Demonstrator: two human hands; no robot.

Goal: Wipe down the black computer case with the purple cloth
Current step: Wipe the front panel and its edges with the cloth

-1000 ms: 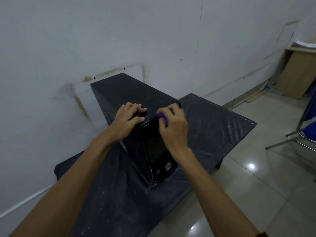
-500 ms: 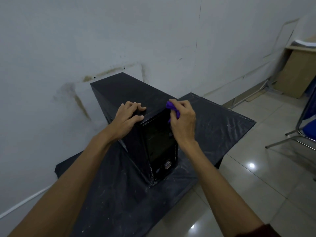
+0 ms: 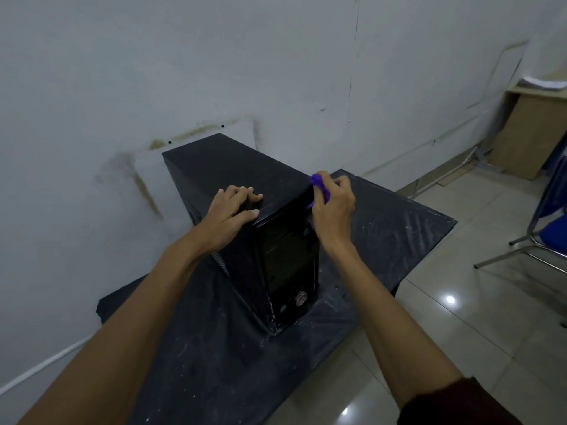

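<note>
A black computer case (image 3: 236, 170) stands upright on a black-covered low table (image 3: 395, 228), its glossy front panel facing me. My left hand (image 3: 228, 214) rests on the top front-left corner of the case, fingers curled over the edge. My right hand (image 3: 333, 207) grips a bunched purple cloth (image 3: 319, 185) and presses it against the top right corner of the front panel. Most of the cloth is hidden inside my fingers.
A stained white wall (image 3: 214, 72) runs close behind the case. Glossy tiled floor (image 3: 460, 317) lies to the right. A blue chair with metal legs (image 3: 549, 216) stands at the right edge, and a wooden cabinet (image 3: 527, 133) sits in the far right corner.
My right hand has carried the cloth rightward along the top front edge of the case, from near the middle to the right corner. The left hand has stayed in place.
</note>
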